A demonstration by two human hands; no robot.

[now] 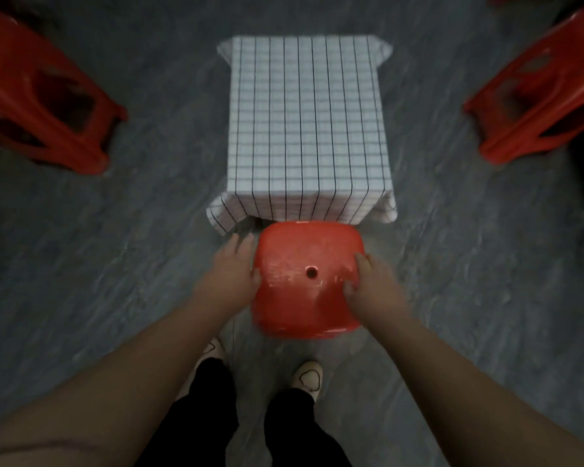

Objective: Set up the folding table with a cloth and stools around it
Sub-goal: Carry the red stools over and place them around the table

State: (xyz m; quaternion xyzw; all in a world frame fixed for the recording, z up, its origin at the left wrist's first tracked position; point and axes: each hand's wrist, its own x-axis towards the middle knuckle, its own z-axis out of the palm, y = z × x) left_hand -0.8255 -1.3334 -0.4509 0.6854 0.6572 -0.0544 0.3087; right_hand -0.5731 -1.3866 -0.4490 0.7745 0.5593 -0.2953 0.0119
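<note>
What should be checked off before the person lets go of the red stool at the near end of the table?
1. Checked cloth covers the tabletop and hangs over the near edge: ok.
2. Near red stool stands upright, seat facing up: ok.
3. Both hands grip the seat, left hand on its left edge, right hand on its right edge: ok.
4. Stool centred on the table's near end: ok, its far edge meets the cloth hem.
5. Stool legs flat on the floor: cannot tell, hidden under the seat.
6. Left stool and right stool stand beside the table: ok, both stand apart from it.
</note>
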